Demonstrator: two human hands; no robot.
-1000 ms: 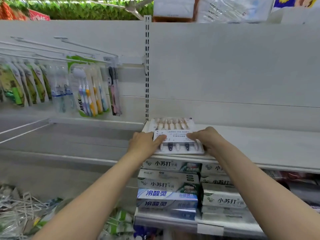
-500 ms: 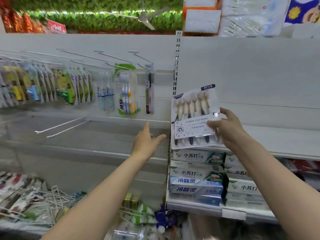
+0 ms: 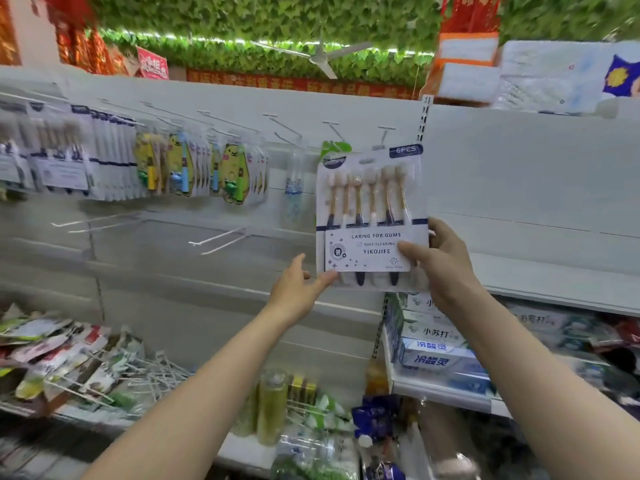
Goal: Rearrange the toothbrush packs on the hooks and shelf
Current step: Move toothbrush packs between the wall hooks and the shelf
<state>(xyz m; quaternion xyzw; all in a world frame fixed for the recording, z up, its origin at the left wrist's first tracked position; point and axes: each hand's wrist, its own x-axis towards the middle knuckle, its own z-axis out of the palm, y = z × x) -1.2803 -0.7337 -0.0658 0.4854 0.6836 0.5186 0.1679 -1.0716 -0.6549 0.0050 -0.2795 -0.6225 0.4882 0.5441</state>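
Two bare forearms reach forward from the bottom edge into a shop display. Low between them stand greenish bottles (image 3: 272,407). To the lower left, a heap of loose packets (image 3: 52,355) lies among tangled wire pegs.

The left hand (image 3: 298,289) is raised with its fingers (image 3: 298,263) loose and spread, holding nothing. Its thumb tip sits at the lower left corner of a toothbrush pack (image 3: 370,216). Whether it touches the pack is hard to tell.

The right hand (image 3: 443,268) grips the pack by its lower right edge, with the thumb across the white front label and the other fingers behind. The pack is held upright in the air, in front of the white back panel (image 3: 519,174) and above the left end of a white shelf (image 3: 554,282). It is a clear sleeve showing a row of brushes, heads up. The label reads "CARING FOR GUMS" and "YIKOJIFE".

Under the shelf, toothpaste boxes (image 3: 433,341) are stacked.

To the left, beyond the hands, two bare hooks (image 3: 218,240) stick out from the panel. Higher up, more hooks carry hanging packs (image 3: 194,168), some yellow and green, and others further left like the held one. The top of the held pack is near the rightmost upper hooks.

Far above are green leaves and a white ceiling fan (image 3: 325,57).
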